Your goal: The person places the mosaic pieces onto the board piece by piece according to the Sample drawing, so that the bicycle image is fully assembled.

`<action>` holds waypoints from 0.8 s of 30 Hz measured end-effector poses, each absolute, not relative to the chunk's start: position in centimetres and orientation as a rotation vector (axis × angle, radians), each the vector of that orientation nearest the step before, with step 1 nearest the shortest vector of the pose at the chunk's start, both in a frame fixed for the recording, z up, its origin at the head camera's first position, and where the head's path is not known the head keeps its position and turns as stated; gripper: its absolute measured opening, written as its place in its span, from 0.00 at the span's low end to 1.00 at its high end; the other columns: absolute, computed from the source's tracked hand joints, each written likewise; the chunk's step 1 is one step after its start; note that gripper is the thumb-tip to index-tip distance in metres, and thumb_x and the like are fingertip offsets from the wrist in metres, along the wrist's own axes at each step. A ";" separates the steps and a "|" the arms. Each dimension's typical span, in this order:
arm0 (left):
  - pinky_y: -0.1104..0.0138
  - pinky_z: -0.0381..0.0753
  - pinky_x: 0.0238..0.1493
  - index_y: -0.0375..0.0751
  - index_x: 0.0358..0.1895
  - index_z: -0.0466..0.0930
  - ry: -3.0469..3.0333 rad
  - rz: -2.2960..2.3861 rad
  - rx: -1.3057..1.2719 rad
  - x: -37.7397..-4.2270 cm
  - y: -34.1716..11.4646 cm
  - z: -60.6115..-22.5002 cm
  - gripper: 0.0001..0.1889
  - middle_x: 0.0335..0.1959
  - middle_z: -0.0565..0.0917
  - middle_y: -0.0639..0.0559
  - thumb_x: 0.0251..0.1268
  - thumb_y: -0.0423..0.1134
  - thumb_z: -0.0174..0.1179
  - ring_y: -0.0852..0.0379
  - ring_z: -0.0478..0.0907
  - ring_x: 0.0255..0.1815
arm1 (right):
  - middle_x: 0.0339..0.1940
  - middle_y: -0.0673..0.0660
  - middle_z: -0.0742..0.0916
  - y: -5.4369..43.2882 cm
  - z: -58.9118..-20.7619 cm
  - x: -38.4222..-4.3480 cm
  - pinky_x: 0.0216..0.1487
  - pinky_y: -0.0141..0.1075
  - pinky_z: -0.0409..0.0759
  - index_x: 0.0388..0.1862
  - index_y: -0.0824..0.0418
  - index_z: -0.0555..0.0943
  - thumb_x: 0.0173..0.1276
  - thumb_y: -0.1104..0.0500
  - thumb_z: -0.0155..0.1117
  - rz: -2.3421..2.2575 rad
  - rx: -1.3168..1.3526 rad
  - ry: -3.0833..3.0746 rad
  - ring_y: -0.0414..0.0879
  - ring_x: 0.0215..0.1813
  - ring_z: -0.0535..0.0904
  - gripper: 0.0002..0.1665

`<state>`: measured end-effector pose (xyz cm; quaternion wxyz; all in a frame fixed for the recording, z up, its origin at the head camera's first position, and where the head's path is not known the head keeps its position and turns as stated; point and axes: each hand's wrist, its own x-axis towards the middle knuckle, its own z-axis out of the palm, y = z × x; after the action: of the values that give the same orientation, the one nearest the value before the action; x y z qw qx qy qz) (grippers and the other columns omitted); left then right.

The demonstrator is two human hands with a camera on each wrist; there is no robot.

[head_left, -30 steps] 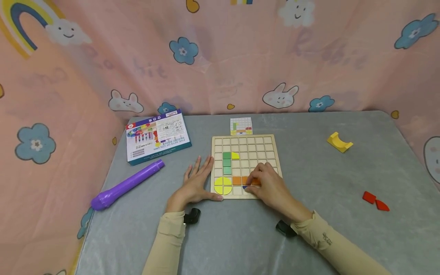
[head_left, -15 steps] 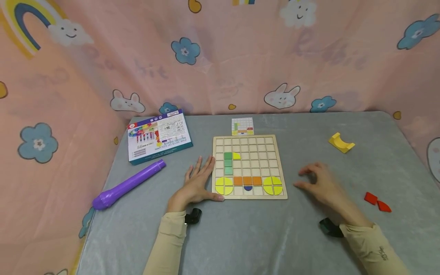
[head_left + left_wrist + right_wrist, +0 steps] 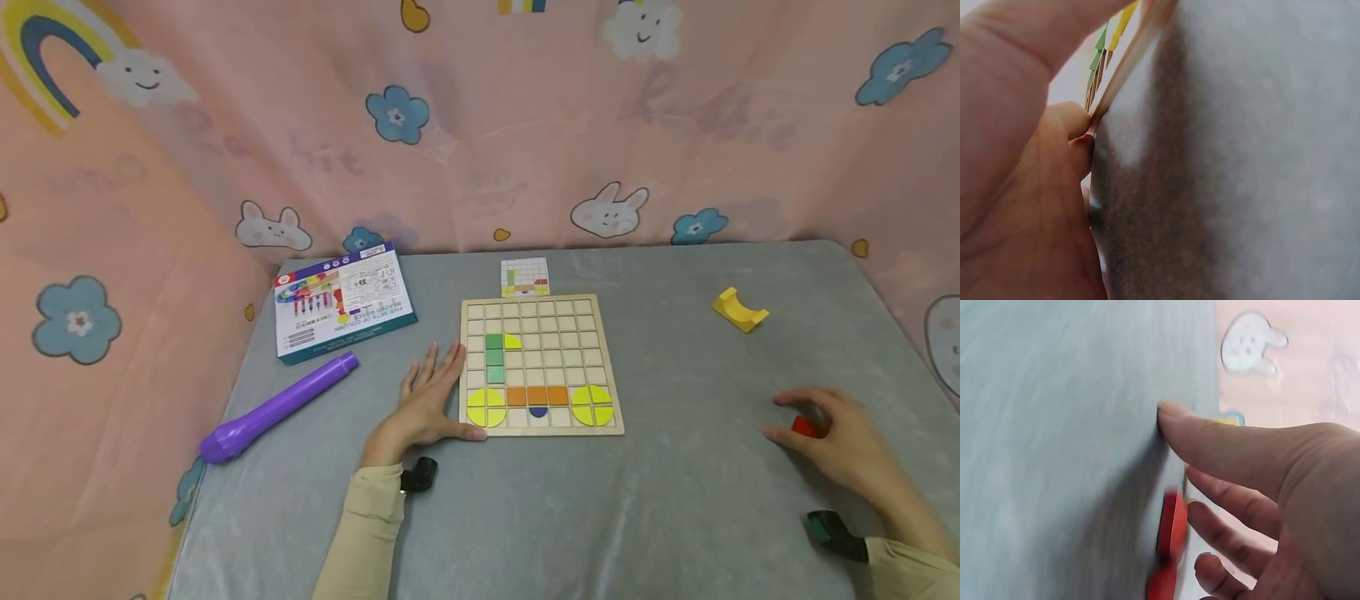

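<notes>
My left hand (image 3: 423, 410) rests against the left side of a wooden grid board (image 3: 617, 422), fingers extended, thumb at its front edge. Set in the board are green squares (image 3: 494, 357), orange squares (image 3: 537, 396), a yellow quarter-round (image 3: 512, 342), a blue half-round (image 3: 537, 412) and two yellow circles made of quarter pieces. Far to the right, my right hand (image 3: 851, 442) hovers with thumb and fingers apart around a red square tile (image 3: 806, 427). Two red pieces show in the right wrist view, the upper tile (image 3: 1172, 525) lying between thumb and fingers, not pinched.
A small pattern card (image 3: 525, 277) lies behind the board. Leftward are a flat printed box (image 3: 345, 302) and a purple microphone-shaped stick (image 3: 277, 408). At the back right sits a yellow curved block (image 3: 740, 311). A pink printed curtain (image 3: 480, 125) hangs behind the grey table.
My right hand has left the board and moved right to the red pieces, uncovering the blue half-round and the right yellow circle. The left hand has stayed in place.
</notes>
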<state>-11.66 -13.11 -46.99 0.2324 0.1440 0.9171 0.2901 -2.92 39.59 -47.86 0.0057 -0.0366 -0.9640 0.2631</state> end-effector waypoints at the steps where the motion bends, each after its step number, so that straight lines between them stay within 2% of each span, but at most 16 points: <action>1: 0.45 0.23 0.87 0.53 0.89 0.36 2.520 0.796 0.391 -11.6 -13.1 -47.0 0.71 0.90 0.36 0.59 0.52 0.56 0.83 0.51 0.20 0.90 | 0.57 0.82 0.76 39.9 -47.8 -2.6 0.49 0.65 0.73 0.56 0.75 0.80 0.66 0.61 0.79 0.815 -0.153 -3.032 0.75 0.54 0.71 0.27; 2: 0.45 0.24 0.87 0.52 0.89 0.36 2.523 0.799 0.390 -11.6 -13.1 -47.0 0.71 0.90 0.37 0.59 0.52 0.55 0.83 0.51 0.21 0.90 | 0.58 0.83 0.75 40.1 -47.7 -2.4 0.49 0.70 0.70 0.56 0.76 0.80 0.66 0.62 0.79 0.805 -0.187 -3.039 0.77 0.56 0.70 0.27; 3: 0.45 0.23 0.87 0.52 0.89 0.36 2.522 0.799 0.386 -11.6 -13.1 -47.0 0.71 0.90 0.36 0.59 0.51 0.55 0.83 0.51 0.21 0.90 | 0.58 0.82 0.75 40.4 -47.7 -2.2 0.49 0.68 0.70 0.57 0.76 0.79 0.66 0.62 0.78 0.786 -0.224 -3.041 0.77 0.56 0.70 0.26; 6: 0.45 0.23 0.87 0.53 0.89 0.36 2.519 0.800 0.381 -11.6 -13.1 -47.0 0.71 0.90 0.36 0.60 0.51 0.55 0.83 0.51 0.21 0.90 | 0.54 0.80 0.77 40.7 -47.5 -1.8 0.42 0.52 0.73 0.55 0.76 0.81 0.66 0.64 0.78 0.721 -0.297 -3.041 0.70 0.48 0.72 0.24; 8: 0.44 0.24 0.87 0.51 0.89 0.37 2.521 0.814 0.388 -11.6 -13.1 -47.0 0.71 0.91 0.37 0.58 0.51 0.55 0.84 0.50 0.21 0.90 | 0.49 0.77 0.80 40.7 -47.4 -1.7 0.37 0.40 0.67 0.52 0.76 0.82 0.65 0.64 0.78 0.684 -0.308 -3.029 0.61 0.41 0.72 0.22; 11: 0.44 0.24 0.87 0.51 0.89 0.37 2.519 0.820 0.389 -11.6 -13.1 -46.9 0.71 0.91 0.37 0.57 0.51 0.54 0.84 0.49 0.21 0.90 | 0.41 0.73 0.83 40.1 -47.3 -1.9 0.31 0.32 0.62 0.50 0.76 0.83 0.63 0.66 0.79 0.656 -0.266 -3.006 0.52 0.35 0.71 0.21; 16: 0.44 0.23 0.86 0.51 0.89 0.37 2.524 0.796 0.392 -11.6 -13.2 -46.8 0.70 0.90 0.36 0.58 0.52 0.55 0.83 0.50 0.21 0.90 | 0.41 0.71 0.85 37.8 -47.2 -3.5 0.35 0.36 0.66 0.51 0.73 0.84 0.64 0.63 0.80 0.706 -0.096 -2.989 0.55 0.38 0.75 0.21; 20: 0.45 0.23 0.86 0.52 0.89 0.36 2.524 0.788 0.395 -11.7 -13.2 -46.9 0.71 0.90 0.36 0.58 0.52 0.56 0.83 0.50 0.21 0.90 | 0.44 0.69 0.88 34.7 -47.1 -5.5 0.42 0.37 0.66 0.48 0.68 0.87 0.61 0.65 0.81 0.775 0.136 -2.913 0.58 0.44 0.77 0.18; 24: 0.45 0.22 0.86 0.52 0.89 0.35 2.524 0.795 0.396 -11.7 -13.1 -47.0 0.71 0.90 0.36 0.58 0.52 0.55 0.83 0.50 0.20 0.90 | 0.45 0.65 0.88 31.0 -46.9 -7.9 0.48 0.43 0.68 0.46 0.65 0.88 0.58 0.68 0.82 0.819 0.339 -2.855 0.58 0.46 0.78 0.17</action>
<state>-11.71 -13.08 -47.01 0.2309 0.1441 0.9178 0.2891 -7.89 31.01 -46.87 0.0760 0.1131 -0.9523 0.2730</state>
